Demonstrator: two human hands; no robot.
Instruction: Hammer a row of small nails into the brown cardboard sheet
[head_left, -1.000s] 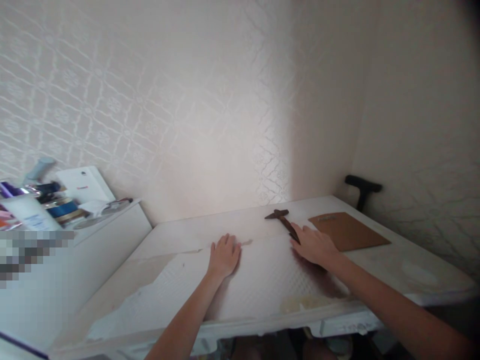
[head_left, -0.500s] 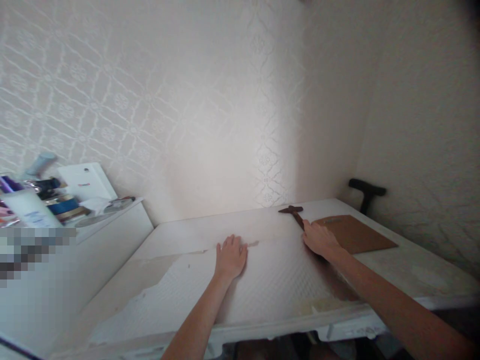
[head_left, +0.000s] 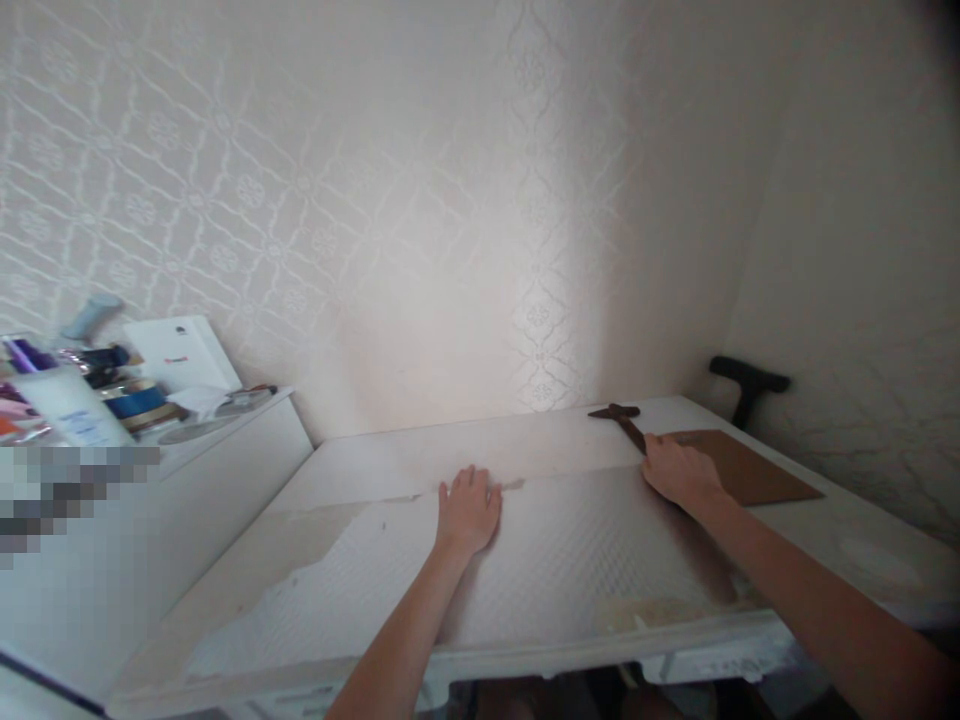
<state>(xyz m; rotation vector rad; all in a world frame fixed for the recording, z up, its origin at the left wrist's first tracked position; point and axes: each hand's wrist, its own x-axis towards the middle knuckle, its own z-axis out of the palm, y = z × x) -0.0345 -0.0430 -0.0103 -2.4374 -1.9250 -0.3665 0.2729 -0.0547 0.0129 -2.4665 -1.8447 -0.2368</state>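
My left hand [head_left: 469, 510] lies flat on the white, worn tabletop [head_left: 360, 580], fingers slightly spread and holding nothing. My right hand [head_left: 682, 472] is wrapped around the handle of a hammer [head_left: 628, 432]. The hammer's dark, rusty-looking head [head_left: 613, 411] points toward the wall, low over or on the far part of the table; I cannot tell if it touches. Most of the handle is hidden under my fingers. Just right of this hand lies a flat brown board [head_left: 765, 470], partly covered by the hand and forearm.
A white cabinet [head_left: 225, 470] stands at the left, holding a white box [head_left: 184, 352], a pale tube [head_left: 71, 408], a blue tape roll [head_left: 136, 402] and other clutter. Beyond the table's right edge a black T-shaped handle [head_left: 750, 378] leans near the patterned wall [head_left: 450, 250].
My right hand has moved a little to the right with the hammer, and the brown board appears slightly farther right too. The view has shifted slightly. My left hand stays in place on the table.
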